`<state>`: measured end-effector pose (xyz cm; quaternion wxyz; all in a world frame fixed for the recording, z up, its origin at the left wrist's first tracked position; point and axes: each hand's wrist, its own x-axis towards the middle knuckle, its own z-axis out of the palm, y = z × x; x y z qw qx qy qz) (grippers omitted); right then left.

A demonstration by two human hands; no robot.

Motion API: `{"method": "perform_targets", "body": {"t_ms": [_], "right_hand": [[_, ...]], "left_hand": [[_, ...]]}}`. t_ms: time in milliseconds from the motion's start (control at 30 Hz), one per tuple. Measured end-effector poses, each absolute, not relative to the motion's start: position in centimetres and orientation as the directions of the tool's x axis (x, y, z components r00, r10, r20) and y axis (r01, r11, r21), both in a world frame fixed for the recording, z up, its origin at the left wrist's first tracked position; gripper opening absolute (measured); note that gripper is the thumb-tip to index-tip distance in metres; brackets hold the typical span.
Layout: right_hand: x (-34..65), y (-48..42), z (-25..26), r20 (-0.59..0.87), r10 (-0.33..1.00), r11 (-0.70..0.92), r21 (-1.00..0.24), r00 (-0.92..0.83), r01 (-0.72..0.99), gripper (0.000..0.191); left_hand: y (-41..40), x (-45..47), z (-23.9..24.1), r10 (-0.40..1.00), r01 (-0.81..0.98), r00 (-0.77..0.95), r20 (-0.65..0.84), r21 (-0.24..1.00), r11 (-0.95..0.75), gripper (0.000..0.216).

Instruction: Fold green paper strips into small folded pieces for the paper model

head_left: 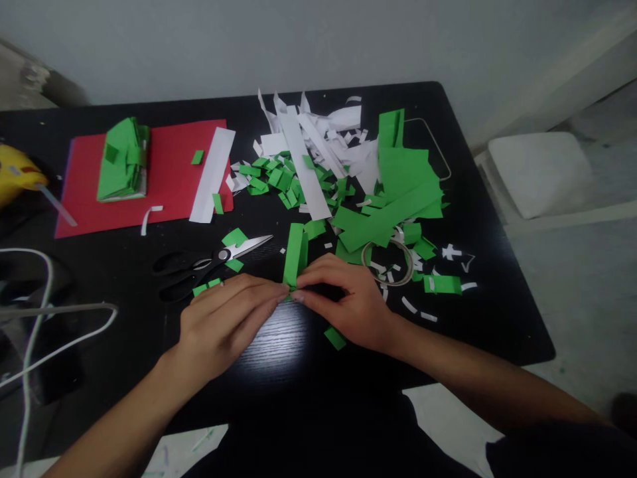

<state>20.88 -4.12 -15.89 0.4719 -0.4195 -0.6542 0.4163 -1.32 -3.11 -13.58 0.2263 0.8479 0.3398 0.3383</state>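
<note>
A folded green paper strip [293, 255] stands up between my hands, close to the front of the black table. My left hand [231, 315] pinches its lower end from the left. From the right, my right hand [348, 295] pinches the same end, its thumb and fingertips almost meeting those of the left. The very bottom of the strip is partly hidden by the fingertips. Black-handled scissors [223, 259] lie with blades parted beyond my left hand, small green pieces around them. A roll of tape [365, 255] rests just past my right hand.
White paper strips [303, 162] and green cuttings [281, 179] pile up behind my hands, with larger green sheets [398, 206] to their right. A red sheet [174, 179] carries a green paper stack [122, 162]. White cables [37, 309] and a yellow object [17, 176] are at left.
</note>
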Motion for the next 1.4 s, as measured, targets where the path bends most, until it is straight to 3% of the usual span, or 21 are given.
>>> {"method": "perform_targets", "body": {"t_ms": [267,500,767,1400], "right_hand": [[20.95,-4.10,-15.90,0.265,0.943,0.302,-0.936,-0.201,0.182,0.009],[21.00,-4.10,-15.81,0.283,0.935,0.330,-0.915,-0.212,0.231,0.017],[21.03,-4.15,-15.61,0.303,0.923,0.364,-0.885,-0.236,0.289,0.014],[21.09,-4.08,-15.27,0.254,0.931,0.320,-0.913,-0.262,0.254,0.012]], "left_hand": [[-2.88,-1.23,-13.43,0.713,0.424,0.561,0.421,0.593,-0.684,0.029],[-2.91,-0.99,-13.76,0.810,0.437,0.468,0.352,0.705,-0.559,0.017],[-2.83,-0.78,-13.82,0.827,0.436,0.456,0.327,0.729,-0.528,0.016],[-2.80,-1.59,-13.90,0.742,0.437,0.556,0.374,0.628,-0.644,0.028]]}}
